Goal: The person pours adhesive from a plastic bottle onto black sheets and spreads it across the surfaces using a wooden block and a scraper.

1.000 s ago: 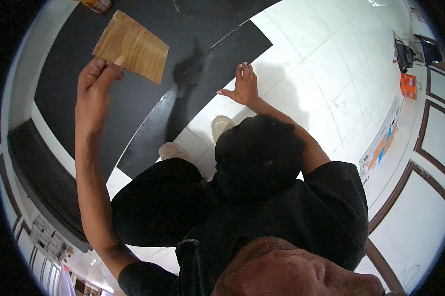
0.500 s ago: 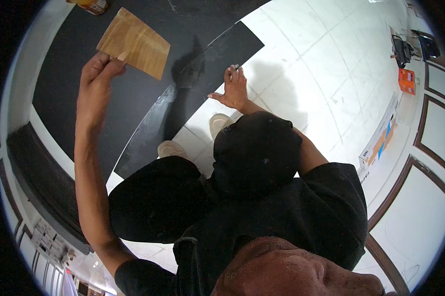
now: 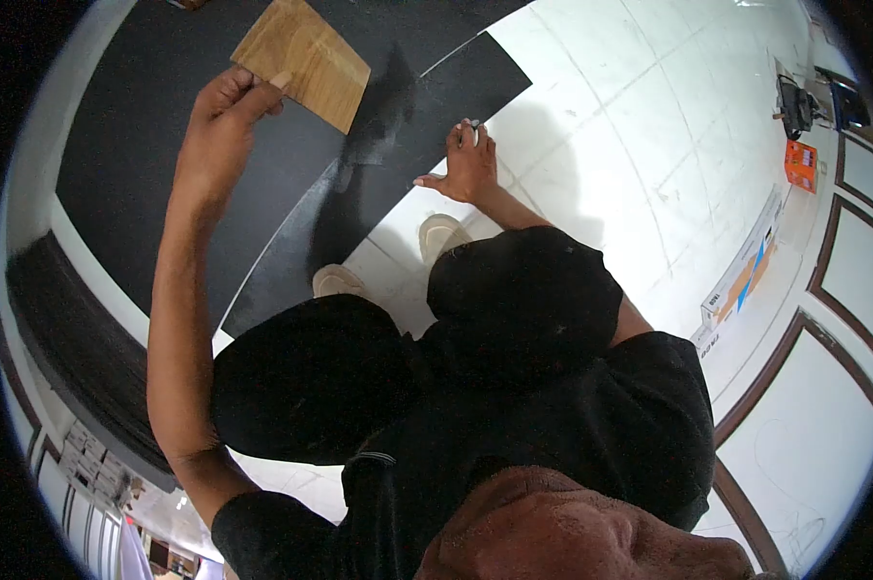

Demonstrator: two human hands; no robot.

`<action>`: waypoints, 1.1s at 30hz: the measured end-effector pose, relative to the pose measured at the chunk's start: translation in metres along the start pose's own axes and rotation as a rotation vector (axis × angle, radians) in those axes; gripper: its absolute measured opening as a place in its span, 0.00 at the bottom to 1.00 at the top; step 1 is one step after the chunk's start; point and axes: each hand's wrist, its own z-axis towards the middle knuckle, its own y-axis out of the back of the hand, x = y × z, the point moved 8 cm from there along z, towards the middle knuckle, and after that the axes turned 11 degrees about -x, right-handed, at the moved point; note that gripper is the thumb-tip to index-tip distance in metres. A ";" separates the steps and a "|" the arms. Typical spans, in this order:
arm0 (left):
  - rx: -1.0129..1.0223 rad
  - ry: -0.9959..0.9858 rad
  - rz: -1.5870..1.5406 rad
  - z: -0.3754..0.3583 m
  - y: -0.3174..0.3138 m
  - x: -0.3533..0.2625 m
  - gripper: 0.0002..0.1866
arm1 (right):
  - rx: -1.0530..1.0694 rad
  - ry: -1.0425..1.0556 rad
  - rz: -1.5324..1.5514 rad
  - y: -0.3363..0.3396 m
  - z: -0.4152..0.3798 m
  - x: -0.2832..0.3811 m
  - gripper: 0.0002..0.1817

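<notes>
A thin, four-sided wooden piece [image 3: 306, 66] with visible grain is pinched at its lower left corner between the thumb and fingers of my left hand [image 3: 232, 108]. It is held over a dark sheet [image 3: 253, 184] that covers part of the floor. My right hand [image 3: 471, 166] is spread, fingers apart and holding nothing, at the border between the dark sheet and the white tiles. Something small and grey shows at its fingertips, too small to make out.
White floor tiles [image 3: 611, 145] stretch to the right. Along the right wall are a long carton [image 3: 746, 261], an orange box [image 3: 801, 165] and a black object [image 3: 796, 106]. Below my right hand are my light shoes [image 3: 440, 235]. A dark rolled or ridged strip [image 3: 79, 338] lies at the left.
My left hand and the wooden piece have moved right and slightly up in the view. The jar at the top left has nearly left the frame. My right hand stays spread near the sheet's edge.
</notes>
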 end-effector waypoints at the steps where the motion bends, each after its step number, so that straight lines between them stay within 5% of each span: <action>1: 0.003 -0.005 0.053 0.001 0.004 0.005 0.11 | 0.136 0.008 -0.097 0.006 0.007 0.002 0.52; 2: 0.004 -0.003 0.102 0.001 0.008 0.012 0.11 | 0.134 0.012 -0.097 0.021 0.024 0.004 0.52; 4: -0.016 0.021 0.069 0.003 0.018 0.022 0.12 | 0.295 -0.032 -0.034 0.025 0.068 -0.004 0.33; 6: -0.048 0.059 0.038 0.002 0.030 0.030 0.12 | -0.019 0.119 -0.043 0.035 0.115 0.000 0.23; 8: -0.090 0.064 0.054 -0.003 0.047 0.025 0.12 | -0.296 0.310 -0.115 0.027 0.148 0.005 0.27; 16: -0.257 -0.045 0.099 -0.026 0.133 0.027 0.09 | -0.052 0.315 -0.388 0.006 0.162 0.003 0.30; 17: -0.266 -0.054 0.225 -0.030 0.143 0.024 0.10 | 0.067 0.270 -0.312 0.023 0.165 0.014 0.35; 19: -0.289 0.163 -0.128 -0.052 0.126 0.006 0.20 | 0.283 0.088 -0.057 0.042 0.166 0.042 0.45; 21: -0.263 0.150 -0.092 -0.047 0.120 0.051 0.17 | 0.506 0.123 0.670 0.069 0.142 0.103 0.46; 22: -0.158 0.187 -0.228 -0.039 0.104 0.088 0.23 | 0.628 0.171 0.978 0.092 0.124 0.137 0.45; 23: -0.055 0.220 -0.371 -0.040 0.083 0.113 0.30 | 0.668 0.203 0.973 0.107 0.112 0.158 0.45; 25: -0.170 0.165 -0.618 -0.059 0.059 0.108 0.12 | 0.994 0.099 1.584 0.142 0.086 0.215 0.35; 30: -0.078 0.360 -0.924 -0.087 0.005 0.167 0.18 | 0.810 -0.150 1.390 0.140 0.088 0.230 0.24; 32: 0.090 -0.004 -0.452 -0.101 -0.001 0.165 0.20 | 0.802 -0.152 1.348 0.139 0.097 0.232 0.23; 33: 0.081 -0.033 -0.311 -0.104 -0.007 0.200 0.27 | 0.686 -0.191 1.342 0.136 0.107 0.224 0.23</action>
